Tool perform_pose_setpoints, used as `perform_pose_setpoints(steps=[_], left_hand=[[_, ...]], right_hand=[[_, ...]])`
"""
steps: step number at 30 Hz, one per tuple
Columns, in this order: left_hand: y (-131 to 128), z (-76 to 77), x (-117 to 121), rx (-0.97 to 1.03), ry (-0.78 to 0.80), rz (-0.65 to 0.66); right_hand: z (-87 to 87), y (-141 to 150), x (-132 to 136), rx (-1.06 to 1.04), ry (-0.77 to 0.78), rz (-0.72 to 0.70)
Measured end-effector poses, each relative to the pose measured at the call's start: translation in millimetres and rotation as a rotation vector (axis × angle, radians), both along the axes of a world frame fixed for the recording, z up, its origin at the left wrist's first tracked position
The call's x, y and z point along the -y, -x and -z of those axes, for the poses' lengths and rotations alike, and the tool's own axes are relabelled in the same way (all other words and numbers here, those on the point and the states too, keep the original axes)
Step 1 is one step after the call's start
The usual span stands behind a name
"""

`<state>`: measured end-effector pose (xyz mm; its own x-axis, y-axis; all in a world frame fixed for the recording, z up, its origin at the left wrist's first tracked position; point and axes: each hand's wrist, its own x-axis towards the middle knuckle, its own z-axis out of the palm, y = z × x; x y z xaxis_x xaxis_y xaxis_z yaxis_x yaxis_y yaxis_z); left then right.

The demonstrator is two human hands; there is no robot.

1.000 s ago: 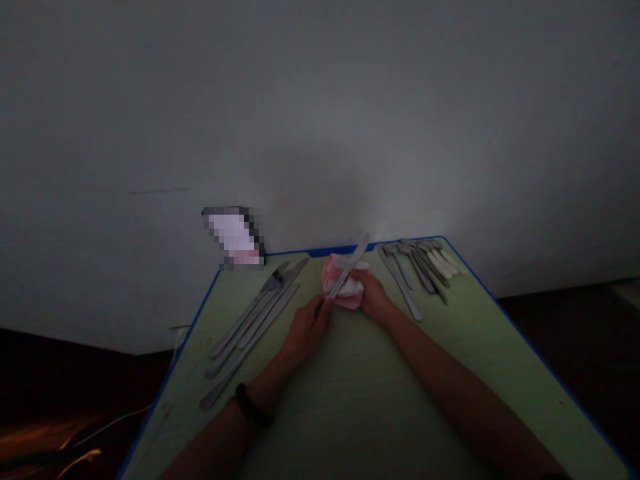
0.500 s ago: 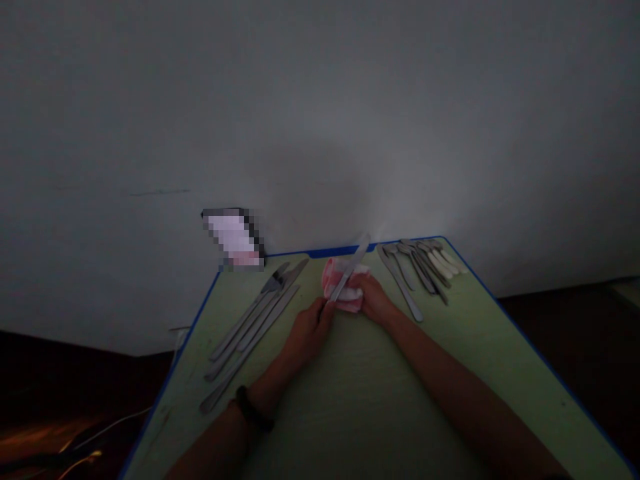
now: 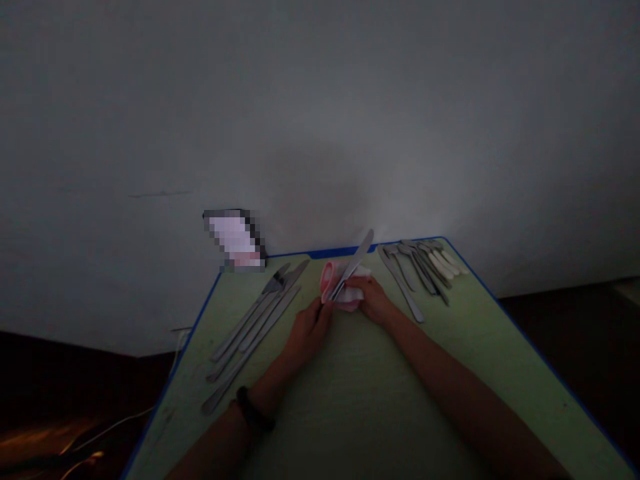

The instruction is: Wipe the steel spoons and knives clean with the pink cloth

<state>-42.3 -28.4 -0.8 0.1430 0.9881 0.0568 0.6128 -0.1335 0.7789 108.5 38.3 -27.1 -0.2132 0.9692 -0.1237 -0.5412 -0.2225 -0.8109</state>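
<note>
My left hand [image 3: 309,328] is closed on the handle end of a metal table knife [image 3: 361,252], whose blade points up and away toward the wall. My right hand [image 3: 375,299] grips a pink and white cloth [image 3: 330,275], with its fingers pressing the cloth near the knife's middle. The cloth lies bunched behind and under the knife handle. Both hands are close together above the middle of the table. Part of the handle is hidden by my left fingers.
Several knives and a fork [image 3: 273,283] lie slanted on the left of the green table [image 3: 350,400]. Several spoons and other cutlery [image 3: 423,267], some white-handled, lie at the back right. A blurred-out phone-like device [image 3: 235,240] leans on the wall [image 3: 320,133] at the back left.
My right hand has shifted slightly along the knife with the cloth, and its fingers now cover part of the handle. The knife has tilted a little. The other cutlery has not moved.
</note>
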Motion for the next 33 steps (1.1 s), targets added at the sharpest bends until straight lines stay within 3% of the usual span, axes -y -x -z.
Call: perform_pose_setpoints(steps=[4,8,15,20,25,33], left_hand=[[0.2,-0.6,-0.1,0.003,0.012,0.006],[-0.5,-2.0,-0.2,-0.012,-0.003,-0.001],[-1.4,-3.5,0.0,-0.047,0.015,0.015],[0.2,-0.4,0.3,-0.049,0.049,0.075],[-0.1,-0.4,1.1,-0.014,0.035,0.042],[-0.4,-2.6,1.3,-0.010,0.060,-0.024]], right_hand=[[2.1,0.3,0.2,0.020,-0.038,-0.008],[-1.0,2.4,0.1,-0.018,-0.063,0.095],[-5.5,-0.3,-3.1,-0.169,0.113,0.126],[-12.7,-8.4,-1.0,-0.315,0.140,0.000],[-15.8,-13.0,0.3,-0.398,0.132,-0.122],[-7.8,-1.7,4.6,-0.298,0.047,-0.326]])
